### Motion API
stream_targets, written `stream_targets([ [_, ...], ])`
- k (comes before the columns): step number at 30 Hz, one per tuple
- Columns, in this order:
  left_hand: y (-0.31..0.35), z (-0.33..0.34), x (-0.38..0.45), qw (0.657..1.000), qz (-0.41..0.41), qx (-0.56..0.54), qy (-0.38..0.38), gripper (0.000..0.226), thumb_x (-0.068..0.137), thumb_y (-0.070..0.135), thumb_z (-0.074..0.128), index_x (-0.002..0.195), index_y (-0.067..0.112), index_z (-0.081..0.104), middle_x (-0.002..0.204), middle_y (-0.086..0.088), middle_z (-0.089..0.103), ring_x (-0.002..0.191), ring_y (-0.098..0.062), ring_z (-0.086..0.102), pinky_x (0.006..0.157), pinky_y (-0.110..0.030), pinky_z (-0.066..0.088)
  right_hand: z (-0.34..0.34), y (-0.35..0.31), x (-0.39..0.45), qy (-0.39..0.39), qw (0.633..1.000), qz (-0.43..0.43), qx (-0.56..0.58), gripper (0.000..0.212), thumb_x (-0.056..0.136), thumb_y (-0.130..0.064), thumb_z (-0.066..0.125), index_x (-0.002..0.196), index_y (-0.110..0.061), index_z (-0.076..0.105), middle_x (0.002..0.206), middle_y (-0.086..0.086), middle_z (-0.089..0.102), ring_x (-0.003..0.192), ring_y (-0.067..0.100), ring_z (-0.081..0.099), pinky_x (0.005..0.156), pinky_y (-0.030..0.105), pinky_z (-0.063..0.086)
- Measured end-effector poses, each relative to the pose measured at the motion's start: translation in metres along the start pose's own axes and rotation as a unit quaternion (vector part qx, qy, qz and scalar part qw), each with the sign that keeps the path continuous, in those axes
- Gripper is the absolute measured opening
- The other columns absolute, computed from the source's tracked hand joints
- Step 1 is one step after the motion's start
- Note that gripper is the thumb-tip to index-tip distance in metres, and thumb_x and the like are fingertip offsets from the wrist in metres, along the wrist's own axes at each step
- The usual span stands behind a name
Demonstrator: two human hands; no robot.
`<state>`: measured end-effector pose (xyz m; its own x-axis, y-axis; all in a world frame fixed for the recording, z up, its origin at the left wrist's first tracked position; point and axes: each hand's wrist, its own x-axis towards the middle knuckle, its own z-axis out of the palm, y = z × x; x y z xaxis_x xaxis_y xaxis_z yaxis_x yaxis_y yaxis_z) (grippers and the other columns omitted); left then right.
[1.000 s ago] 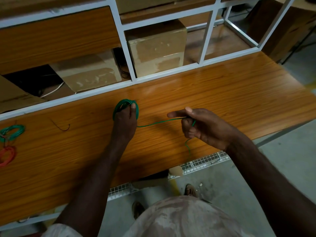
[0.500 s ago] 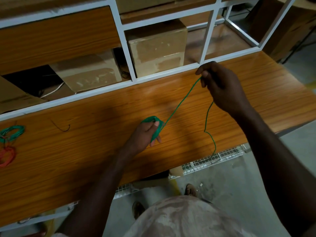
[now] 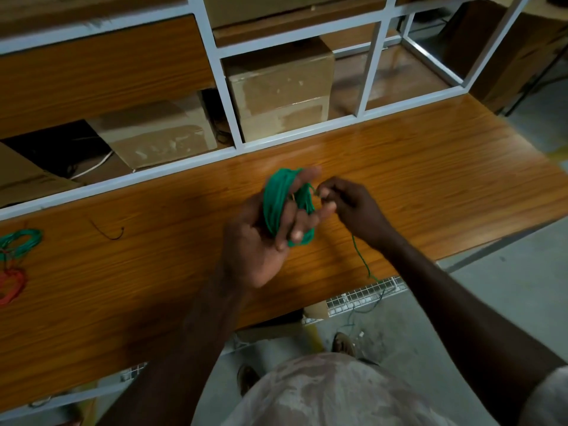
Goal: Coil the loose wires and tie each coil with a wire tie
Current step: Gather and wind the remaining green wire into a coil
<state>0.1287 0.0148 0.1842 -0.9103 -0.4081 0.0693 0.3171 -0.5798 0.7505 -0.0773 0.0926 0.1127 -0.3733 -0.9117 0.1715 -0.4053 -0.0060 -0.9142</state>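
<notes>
Left hand [image 3: 261, 241] up over the counter [image 3: 430, 179], palm turned to the camera, fingers hooked through the green coil [image 3: 278, 204] and holding it in a thick bundle just above the wood. Right hand [image 3: 353, 210] sits right beside it, fingertips pinching the wire's running end against the coil, with the loose tail [image 3: 361, 259] dropping off past the front edge toward the floor.

Here's the risk: that wire looks springy, thin, plastic-jacketed. If the left fingers relax, I'd expect the loops to fan out and slide off each other. The dangling tail could snag on the wire mesh tray [image 3: 362, 298] under the counter and yank a turn loose. And the only tie I can spot, a short dark kinked tie [image 3: 107, 232], lies well apart to the left, so fetching it may mean holding everything one-handed.

Counter is glossy orange wood-grain laminate, smooth and slick. Far left, a finished green coil [image 3: 21, 244] and a red coil [image 3: 12, 285] lie flat, floppy ovals
</notes>
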Motion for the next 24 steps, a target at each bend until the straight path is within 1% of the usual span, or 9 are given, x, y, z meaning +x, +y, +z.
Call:
stream_targets([
  [2, 0.013, -0.005, 0.010, 0.998, 0.036, -0.038, 0.030, 0.055, 0.114, 0.023, 0.020, 0.148, -0.005, 0.054, 0.050, -0.002, 0.050, 0.061, -0.017, 0.063, 0.122, -0.051, 0.041, 0.025, 0.006, -0.018, -0.022, 1.000, 0.006, 0.007, 0.015, 0.110, -0.010, 0.058, 0.100, -0.012, 0.069, 0.077, 0.007, 0.064, 0.067, -0.001, 0.056, 0.068, 0.020, 0.043],
  [4, 0.025, -0.011, 0.023, 0.994, 0.068, -0.025, 0.086, 0.052, 0.115, 0.021, 0.022, 0.149, -0.005, 0.053, 0.052, -0.002, 0.050, 0.063, -0.016, 0.064, 0.121, -0.049, 0.043, 0.036, 0.005, -0.028, -0.027, 0.999, 0.021, 0.035, 0.013, 0.109, -0.009, 0.060, 0.101, -0.008, 0.070, 0.074, 0.010, 0.065, 0.066, 0.001, 0.057, 0.066, 0.020, 0.043],
  [8, 0.035, -0.021, 0.043, 0.973, 0.107, 0.023, 0.203, 0.049, 0.115, 0.022, 0.030, 0.151, -0.003, 0.052, 0.057, -0.001, 0.053, 0.066, -0.013, 0.062, 0.123, -0.052, 0.041, 0.059, -0.012, -0.051, -0.045, 0.996, 0.030, 0.065, 0.012, 0.108, -0.016, 0.065, 0.107, -0.013, 0.076, 0.072, 0.004, 0.067, 0.069, 0.015, 0.061, 0.067, 0.035, 0.047],
  [13, 0.027, -0.035, 0.055, 0.955, 0.117, 0.103, 0.253, 0.055, 0.118, 0.038, 0.027, 0.148, 0.003, 0.058, 0.062, -0.006, 0.054, 0.078, -0.021, 0.066, 0.117, -0.047, 0.047, 0.050, -0.054, -0.052, -0.047, 0.995, 0.021, 0.085, 0.013, 0.106, -0.021, 0.068, 0.106, -0.016, 0.080, 0.069, 0.020, 0.060, 0.058, 0.032, 0.054, 0.056, 0.045, 0.042],
  [16, 0.020, -0.042, 0.055, 0.938, 0.121, 0.197, 0.257, 0.057, 0.118, 0.040, 0.026, 0.145, 0.003, 0.060, 0.061, -0.009, 0.059, 0.083, -0.029, 0.071, 0.096, -0.037, 0.055, 0.036, -0.076, -0.050, -0.054, 0.994, 0.005, 0.090, 0.015, 0.105, -0.020, 0.069, 0.105, -0.008, 0.077, 0.063, 0.010, 0.049, 0.054, 0.019, 0.043, 0.052, 0.034, 0.033],
  [19, 0.015, -0.045, 0.053, 0.910, 0.119, 0.304, 0.256, 0.055, 0.118, 0.038, 0.026, 0.139, 0.007, 0.066, 0.058, -0.006, 0.062, 0.074, -0.031, 0.070, 0.106, -0.040, 0.055, 0.020, -0.094, -0.047, -0.069, 0.992, -0.012, 0.100, 0.015, 0.105, -0.017, 0.069, 0.100, -0.003, 0.074, 0.063, 0.015, 0.047, 0.053, 0.018, 0.042, 0.051, 0.032, 0.033],
  [20, 0.014, -0.048, 0.051, 0.898, 0.116, 0.333, 0.263, 0.054, 0.118, 0.038, 0.027, 0.136, 0.008, 0.068, 0.058, -0.004, 0.063, 0.069, -0.030, 0.067, 0.101, -0.039, 0.057, 0.014, -0.099, -0.046, -0.071, 0.992, -0.019, 0.106, 0.017, 0.105, -0.016, 0.068, 0.099, -0.001, 0.073, 0.063, 0.018, 0.046, 0.053, 0.021, 0.041, 0.051, 0.033, 0.032],
  [22, 0.011, -0.056, 0.048, 0.875, 0.102, 0.388, 0.269, 0.053, 0.117, 0.039, 0.030, 0.129, 0.009, 0.072, 0.062, -0.006, 0.064, 0.059, -0.027, 0.062, 0.077, -0.039, 0.061, 0.000, -0.107, -0.040, -0.073, 0.989, -0.036, 0.126, 0.020, 0.106, -0.015, 0.064, 0.098, 0.003, 0.069, 0.062, 0.014, 0.041, 0.052, 0.022, 0.037, 0.049, 0.032, 0.031],
  [24, 0.007, -0.061, 0.041, 0.863, 0.052, 0.441, 0.241, 0.050, 0.117, 0.039, 0.033, 0.122, 0.009, 0.073, 0.065, -0.014, 0.064, 0.050, -0.020, 0.056, 0.056, -0.041, 0.053, -0.014, -0.112, -0.030, -0.064, 0.987, -0.056, 0.135, 0.018, 0.107, -0.014, 0.059, 0.098, 0.000, 0.066, 0.062, 0.010, 0.039, 0.050, 0.022, 0.034, 0.047, 0.030, 0.031],
])
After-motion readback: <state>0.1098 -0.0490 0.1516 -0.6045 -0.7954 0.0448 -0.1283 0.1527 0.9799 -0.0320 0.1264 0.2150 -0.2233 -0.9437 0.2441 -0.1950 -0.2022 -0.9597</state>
